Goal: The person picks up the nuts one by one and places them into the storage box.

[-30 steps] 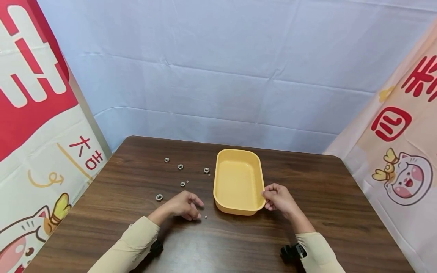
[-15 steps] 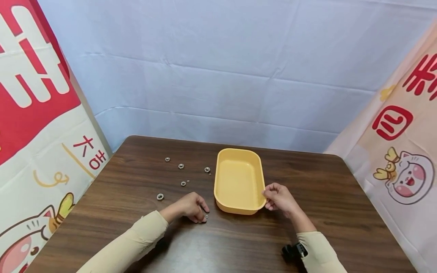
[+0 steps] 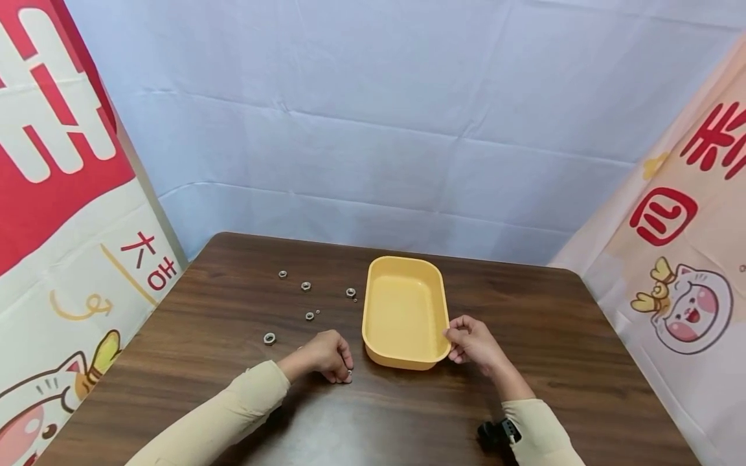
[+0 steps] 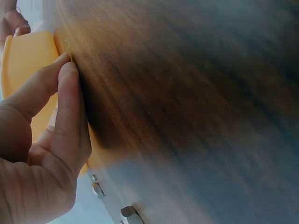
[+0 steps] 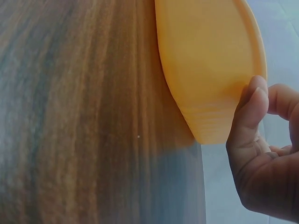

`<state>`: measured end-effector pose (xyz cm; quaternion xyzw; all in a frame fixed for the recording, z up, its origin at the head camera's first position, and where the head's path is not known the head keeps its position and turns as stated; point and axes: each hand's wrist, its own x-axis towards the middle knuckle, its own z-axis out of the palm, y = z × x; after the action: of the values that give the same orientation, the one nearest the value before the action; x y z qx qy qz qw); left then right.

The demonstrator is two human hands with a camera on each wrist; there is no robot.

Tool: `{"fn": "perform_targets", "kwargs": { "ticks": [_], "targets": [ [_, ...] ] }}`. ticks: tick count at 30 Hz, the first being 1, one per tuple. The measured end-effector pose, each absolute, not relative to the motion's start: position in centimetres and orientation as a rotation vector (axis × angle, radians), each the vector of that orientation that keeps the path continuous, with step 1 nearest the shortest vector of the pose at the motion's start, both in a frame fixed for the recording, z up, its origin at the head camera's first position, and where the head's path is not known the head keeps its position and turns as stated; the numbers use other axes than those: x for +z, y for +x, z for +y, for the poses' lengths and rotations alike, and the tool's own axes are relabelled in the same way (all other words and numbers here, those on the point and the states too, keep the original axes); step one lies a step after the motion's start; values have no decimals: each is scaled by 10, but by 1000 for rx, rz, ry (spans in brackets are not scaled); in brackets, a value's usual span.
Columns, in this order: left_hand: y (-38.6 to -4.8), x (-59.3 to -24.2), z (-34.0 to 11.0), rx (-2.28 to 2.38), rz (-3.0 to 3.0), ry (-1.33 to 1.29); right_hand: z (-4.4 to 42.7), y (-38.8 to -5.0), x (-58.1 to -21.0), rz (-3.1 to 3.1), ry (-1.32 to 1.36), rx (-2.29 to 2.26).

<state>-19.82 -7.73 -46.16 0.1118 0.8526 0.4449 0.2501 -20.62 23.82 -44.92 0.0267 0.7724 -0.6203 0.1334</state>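
Observation:
My left hand (image 3: 327,356) is down at the table, thumb and fingertips pinching a tiny metal nut (image 3: 350,371) just left of the container's near corner. In the left wrist view those fingertips (image 4: 67,63) meet and mostly hide the nut. The yellow plastic container (image 3: 405,364), a rectangular tub with rounded corners, has nothing inside it. With thumb and fingers my right hand (image 3: 474,344) grips the rim on its near right side; the right wrist view shows the thumb (image 5: 257,95) over that rim.
Several hex nuts of different sizes lie left of the container, among them a large nut (image 3: 269,338), a nut (image 3: 351,292) by its left wall and a tiny nut (image 3: 318,312). The dark wooden table (image 3: 524,298) ends at a pale cloth backdrop (image 3: 373,129).
My left hand has shifted slightly right to the tiny nut, and its fingers have closed around it. The right hand keeps its grip on the container.

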Motion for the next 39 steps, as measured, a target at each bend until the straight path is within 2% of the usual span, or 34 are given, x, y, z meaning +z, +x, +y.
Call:
{"fn": "perform_targets", "kwargs": {
  "ticks": [10,21,39],
  "targets": [
    [-198,-463,-75,1139,2448,429,237,-208,-453,2262,98,-1798],
    [-200,-462,-73,1025,2477,394,237,-207,-453,2229,88,-1808],
    [-208,-460,-88,1144,2133,560,236,-207,-451,2244,101,-1784]
  ]
}}
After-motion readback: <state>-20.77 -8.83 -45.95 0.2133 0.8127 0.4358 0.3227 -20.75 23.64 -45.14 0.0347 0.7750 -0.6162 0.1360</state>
